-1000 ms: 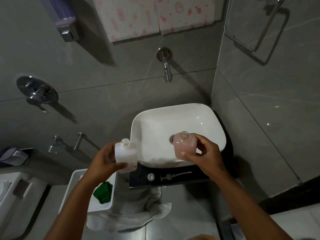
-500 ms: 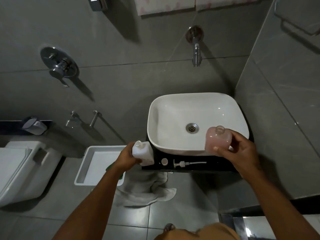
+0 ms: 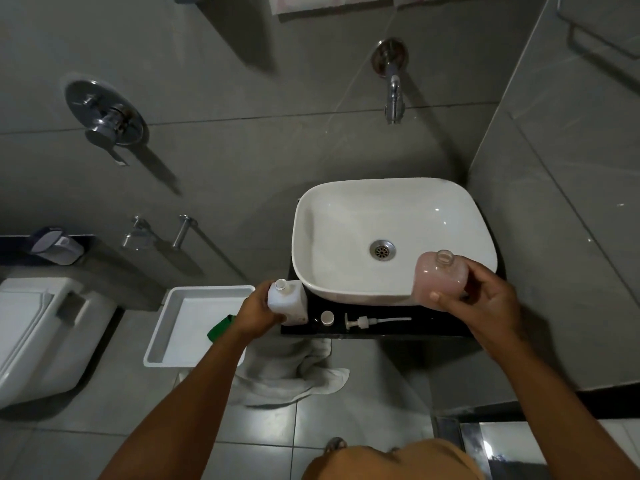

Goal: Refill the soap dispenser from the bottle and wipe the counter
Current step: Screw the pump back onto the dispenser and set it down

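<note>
Grey bathroom tiles surround your black counter (image 3: pixel 433 329). Your right hand (image 3: pixel 485 299) clasps the uncapped pink dispenser (image 3: pixel 438 280) over the basin (image 3: pixel 346 216); your left hand (image 3: pixel 258 311) grips the white bottle (image 3: pixel 289 301) standing at the counter's left end, its label unreadable. Cap (image 3: pixel 327 318) and pump (image 3: pixel 374 321) lie between.

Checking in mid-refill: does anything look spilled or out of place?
No spill visible. A white towel lies crumpled on the floor below the black counter, and the white pump head and small white cap lie loose there.
</note>
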Demonstrator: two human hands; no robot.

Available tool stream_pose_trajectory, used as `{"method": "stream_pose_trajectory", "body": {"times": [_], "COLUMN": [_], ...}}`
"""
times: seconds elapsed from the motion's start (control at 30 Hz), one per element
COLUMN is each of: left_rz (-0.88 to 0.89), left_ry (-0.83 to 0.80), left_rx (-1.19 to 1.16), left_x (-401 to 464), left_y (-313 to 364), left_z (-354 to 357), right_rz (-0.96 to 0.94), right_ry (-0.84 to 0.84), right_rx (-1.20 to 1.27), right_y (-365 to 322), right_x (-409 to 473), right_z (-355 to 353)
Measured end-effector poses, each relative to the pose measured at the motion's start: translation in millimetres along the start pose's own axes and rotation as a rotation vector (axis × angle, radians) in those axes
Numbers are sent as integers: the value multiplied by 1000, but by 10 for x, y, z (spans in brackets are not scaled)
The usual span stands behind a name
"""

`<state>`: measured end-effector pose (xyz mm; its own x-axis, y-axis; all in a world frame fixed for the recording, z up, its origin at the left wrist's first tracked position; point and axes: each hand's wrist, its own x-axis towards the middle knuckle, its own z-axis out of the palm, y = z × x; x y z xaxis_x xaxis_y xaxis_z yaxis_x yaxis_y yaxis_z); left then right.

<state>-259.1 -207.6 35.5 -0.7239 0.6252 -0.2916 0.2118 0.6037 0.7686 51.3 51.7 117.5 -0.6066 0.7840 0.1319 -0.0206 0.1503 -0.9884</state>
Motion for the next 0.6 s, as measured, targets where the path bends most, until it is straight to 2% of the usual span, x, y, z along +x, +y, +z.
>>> {"method": "stream_pose_trajectory", "body": {"times": [0.1,0.17,0.23,0.27,0.33,0.43,0.53,0.6], "left_rz": [-10,-26,-82,-131,-129,70,260,402], "left_ry": [31,188,367,385,262,53,64,27], "left_rx": [-160,-249,-197,-141,-11,127,267,455], "left_x": [-157,-379,-665,-826,-1101,-1132,-786,-530], "left_y": [-18,-58,-158,-220,-267,-104,204,371], "left_z": [98,310,649,847,1228,1551,1598,1617], "right_rz": [2,11,16,16,19,19,2,2], "right_ry": [-8,-6,-1,1,1,-10,-11,-9], "right_rx": [5,19,29,30,27,26,5,-17], "right_y": [2,13,23,32,48,43,-11,-28], "right_x": [3,5,15,16,9,-9,-46,-65], "right_z": [26,43,62,70,71,38,-13,-50]}}
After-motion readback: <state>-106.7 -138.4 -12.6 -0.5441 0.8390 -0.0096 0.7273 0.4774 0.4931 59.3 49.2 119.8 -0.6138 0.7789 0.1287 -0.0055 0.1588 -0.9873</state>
